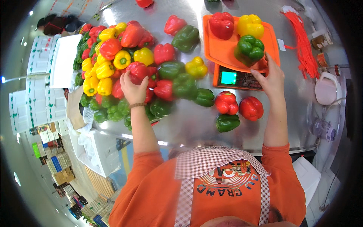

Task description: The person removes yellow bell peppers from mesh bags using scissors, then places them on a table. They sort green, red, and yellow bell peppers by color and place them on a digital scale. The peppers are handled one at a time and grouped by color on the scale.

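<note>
At the pile's near side, my left hand (pixel 134 88) has its fingers around a red bell pepper (pixel 137 72) among yellow, red and green ones. My right hand (pixel 270 75) is at the near right rim of the orange tray (pixel 215 55), thumb and fingers spread beside a green bell pepper (pixel 250 49); whether it touches the pepper is unclear. A red (pixel 221 25) and a yellow bell pepper (pixel 250 26) also lie in the tray, which sits on a digital scale (pixel 241 82) with a lit display. Two red peppers (pixel 251 108) and a green one (pixel 227 123) lie nearer me.
Red mesh netting (pixel 302 45) lies at the right of the steel table (pixel 192 127), near rolls of tape (pixel 322 59) and a white pitcher (pixel 328 88). A white foam box (pixel 96 153) with plastic inside stands below the table's left edge. A white foam container (pixel 65 61) is beyond the pile.
</note>
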`<state>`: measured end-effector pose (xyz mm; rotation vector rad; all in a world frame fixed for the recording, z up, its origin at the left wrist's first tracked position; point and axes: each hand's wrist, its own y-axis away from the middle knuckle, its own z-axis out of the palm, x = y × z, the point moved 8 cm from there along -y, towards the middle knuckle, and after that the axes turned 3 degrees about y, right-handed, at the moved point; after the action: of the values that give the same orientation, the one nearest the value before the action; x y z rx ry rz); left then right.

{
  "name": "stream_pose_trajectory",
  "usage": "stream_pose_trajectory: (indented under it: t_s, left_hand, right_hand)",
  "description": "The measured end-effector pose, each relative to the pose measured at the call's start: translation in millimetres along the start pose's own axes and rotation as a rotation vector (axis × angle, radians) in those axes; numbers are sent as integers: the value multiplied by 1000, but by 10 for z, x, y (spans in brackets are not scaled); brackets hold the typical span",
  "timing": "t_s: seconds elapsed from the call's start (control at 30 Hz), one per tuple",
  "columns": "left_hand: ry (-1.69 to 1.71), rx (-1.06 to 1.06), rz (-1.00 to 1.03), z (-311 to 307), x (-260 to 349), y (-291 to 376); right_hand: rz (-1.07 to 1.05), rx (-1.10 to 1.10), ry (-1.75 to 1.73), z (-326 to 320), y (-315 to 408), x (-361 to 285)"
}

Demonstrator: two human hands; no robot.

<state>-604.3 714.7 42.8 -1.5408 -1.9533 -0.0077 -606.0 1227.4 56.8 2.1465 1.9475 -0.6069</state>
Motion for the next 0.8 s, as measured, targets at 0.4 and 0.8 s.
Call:
stream_pose_trajectory:
  t_s: [0.4,0.8]
  left_hand:
    - [125,124,161,-275,88,325]
    - [30,-688,-271,1112,500,91]
  right_hand:
    - [98,169,-629,67,-187,-324]
    - [-681,-427,-527,1161,1528,-1951]
